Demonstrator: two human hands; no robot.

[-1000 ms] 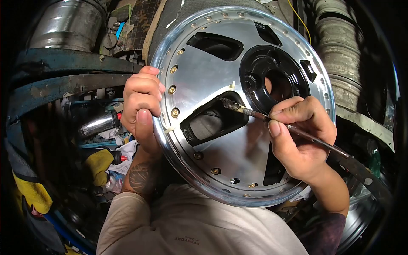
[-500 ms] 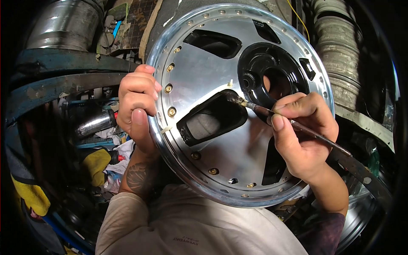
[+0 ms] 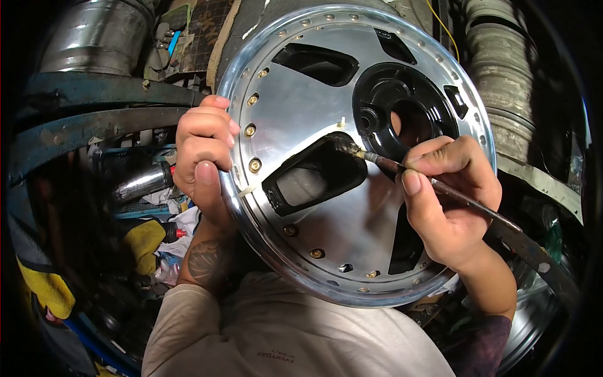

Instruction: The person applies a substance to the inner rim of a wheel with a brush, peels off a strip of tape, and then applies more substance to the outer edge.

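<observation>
Head view: right hand [image 3: 449,201] fingers pinch brush [image 3: 427,181], tip pointing upper-left; left hand [image 3: 201,160] grips wheel [image 3: 326,213].

A wheel workshop: stacked rims [image 3: 502,69], spray cans [image 3: 143,182]

The left hand [image 3: 202,164] is held closed, with the fingers curled over and the thumb [image 3: 207,188] laid flat and pointing upward. The left forearm is raised from below, and a tattoo is visible near the wrist. The right hand [image 3: 447,204] is closed in a pinch, with thumb and forefinger pressed together. The right forearm is angled down to the right.
</observation>
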